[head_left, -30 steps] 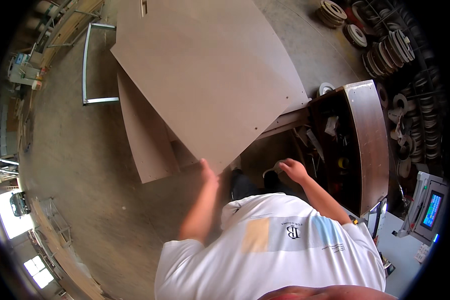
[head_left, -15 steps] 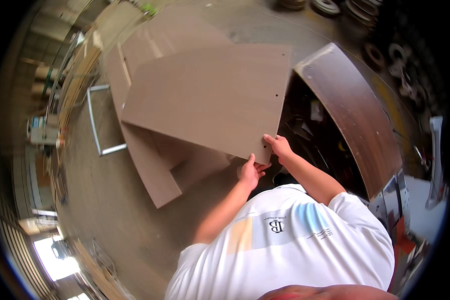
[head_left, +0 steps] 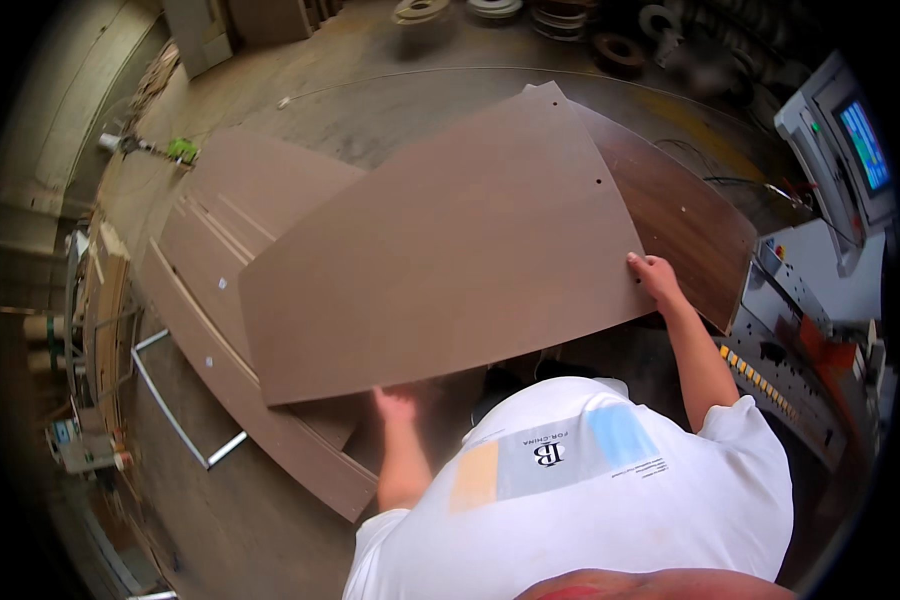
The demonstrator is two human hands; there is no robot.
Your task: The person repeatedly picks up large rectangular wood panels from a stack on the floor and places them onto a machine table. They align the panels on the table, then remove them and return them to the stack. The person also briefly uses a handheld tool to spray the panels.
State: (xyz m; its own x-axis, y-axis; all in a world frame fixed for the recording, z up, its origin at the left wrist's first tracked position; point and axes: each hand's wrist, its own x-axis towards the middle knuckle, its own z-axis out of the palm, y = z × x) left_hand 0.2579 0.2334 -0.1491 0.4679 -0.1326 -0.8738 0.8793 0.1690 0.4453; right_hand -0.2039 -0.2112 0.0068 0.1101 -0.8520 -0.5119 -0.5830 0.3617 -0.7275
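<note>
A large brown board [head_left: 440,250] with small holes along its right edge stretches in front of me, raised and slightly tilted. My right hand [head_left: 654,276] grips its right edge close to the near corner, thumb on top and fingers hidden underneath. At the near long edge, toward the left, is my left hand [head_left: 395,403]; motion smears its fingers, and whether it bears on the board I cannot tell. Beneath and left of the board lie other brown panels [head_left: 260,180] with light strips. A darker wood-grain panel [head_left: 685,205] shows partly behind the right end.
A white metal frame [head_left: 170,400] lies on the floor at left. To the right stand a machine's control screen [head_left: 863,143] and a grey perforated machine bed [head_left: 770,350]. Rolls of edging [head_left: 620,52] sit at the far side, and a green tool [head_left: 182,150] lies far left.
My hands have moved apart: the left slid leftward along the near edge, the right went rightward with the board. The board swung over the wood-grain panel. My view turned too.
</note>
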